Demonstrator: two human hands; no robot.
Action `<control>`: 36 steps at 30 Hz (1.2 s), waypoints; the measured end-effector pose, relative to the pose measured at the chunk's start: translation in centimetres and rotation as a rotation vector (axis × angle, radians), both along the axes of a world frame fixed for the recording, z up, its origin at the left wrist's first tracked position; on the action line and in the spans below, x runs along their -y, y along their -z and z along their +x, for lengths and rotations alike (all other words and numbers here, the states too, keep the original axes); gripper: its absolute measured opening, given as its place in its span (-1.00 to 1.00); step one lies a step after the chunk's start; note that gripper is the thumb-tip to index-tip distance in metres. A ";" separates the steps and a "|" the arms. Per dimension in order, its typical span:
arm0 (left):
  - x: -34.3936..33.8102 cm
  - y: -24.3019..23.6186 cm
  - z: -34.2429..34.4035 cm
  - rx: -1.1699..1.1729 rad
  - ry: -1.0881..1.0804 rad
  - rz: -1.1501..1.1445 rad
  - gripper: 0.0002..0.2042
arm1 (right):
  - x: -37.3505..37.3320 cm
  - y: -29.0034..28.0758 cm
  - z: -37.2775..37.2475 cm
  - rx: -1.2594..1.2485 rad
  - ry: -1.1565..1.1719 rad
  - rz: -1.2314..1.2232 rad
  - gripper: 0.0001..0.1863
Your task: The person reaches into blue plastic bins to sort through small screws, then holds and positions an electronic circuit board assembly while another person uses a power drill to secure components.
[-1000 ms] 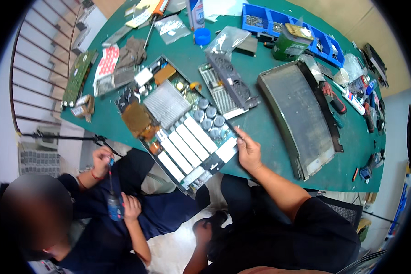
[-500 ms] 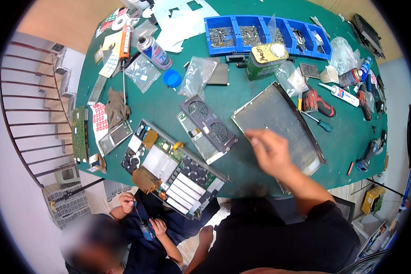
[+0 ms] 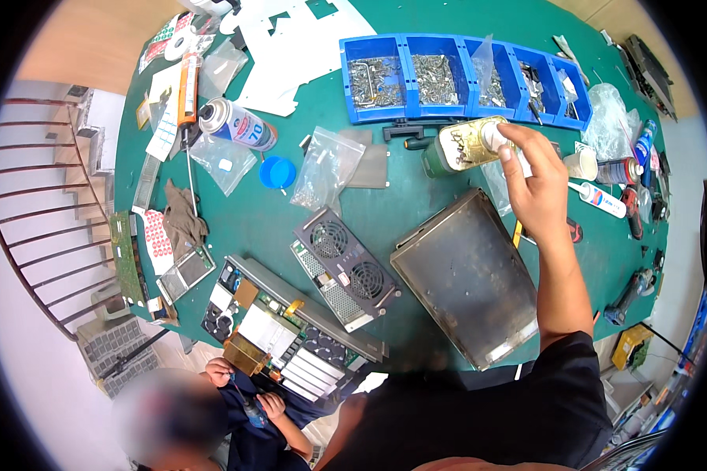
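Right hand (image 3: 540,184) at green can (image 3: 457,149), blue bins (image 3: 379,115) beyond

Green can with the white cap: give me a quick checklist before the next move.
1. Right hand at the white cap: ok.
2. Firm grip on it: cannot tell, the view doesn't settle it.
3. Left hand away from the green can: ok, low beside the body.
4. Co-worker's hands away from the can: ok, near the lower edge.
5. Space beside the can free: not ok, a plastic bag lies there.
6. Amount inside the can: cannot tell.
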State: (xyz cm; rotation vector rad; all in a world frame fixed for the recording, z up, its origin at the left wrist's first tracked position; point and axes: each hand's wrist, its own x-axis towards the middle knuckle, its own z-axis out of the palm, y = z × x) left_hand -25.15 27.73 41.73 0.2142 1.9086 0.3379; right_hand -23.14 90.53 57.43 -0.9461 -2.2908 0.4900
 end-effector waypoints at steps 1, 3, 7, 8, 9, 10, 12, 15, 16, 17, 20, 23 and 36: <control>-0.2 0.1 -0.2 -0.004 -0.020 -0.008 -0.62 | -0.5 0.3 0.0 0.041 -0.029 0.016 -0.60; -0.1 0.3 -0.2 -0.012 -0.060 -0.026 -0.57 | -1.3 1.0 -0.1 0.121 -0.088 0.047 -0.43; -0.7 0.3 -0.5 0.021 -0.090 -0.051 -0.58 | -2.8 1.4 -0.9 0.392 -0.175 0.079 0.00; -1.1 0.1 -0.6 0.028 -0.087 -0.057 -0.59 | -3.4 1.5 -1.1 0.444 -0.208 0.054 0.11; -1.6 -0.3 -0.8 0.038 -0.081 -0.065 -0.59 | -4.0 1.4 -1.3 0.484 -0.222 0.026 0.11; -1.7 -0.4 -0.9 0.041 -0.065 -0.059 -0.60 | -4.4 1.3 -1.5 0.524 -0.236 -0.001 0.12; -2.1 -0.6 -1.0 0.047 -0.033 -0.046 -0.61 | -5.2 1.8 -1.8 0.524 -0.260 0.037 0.04; -3.2 -1.3 -1.5 0.063 -0.031 -0.082 -0.60 | -6.4 1.9 -1.5 0.558 -0.315 -0.178 -0.10; -2.8 -1.0 -1.7 0.056 0.005 -0.059 -0.60 | -6.6 1.9 -1.3 0.555 -0.323 -0.156 -0.11; -1.9 -0.4 -1.8 0.049 0.041 -0.035 -0.59 | -6.7 1.9 -1.1 0.552 -0.330 -0.135 -0.13; -1.9 0.2 -2.1 0.062 0.029 -0.066 -0.59 | -6.9 1.8 -0.2 0.542 -0.335 -0.094 -0.17; -2.7 0.0 -2.6 0.084 0.066 -0.082 -0.59 | -6.9 1.7 1.3 0.538 -0.280 -0.097 -0.19; -17.3 -9.4 -6.4 0.362 0.272 -0.195 -0.45 | -6.9 2.7 5.9 0.415 -0.164 -0.092 -0.19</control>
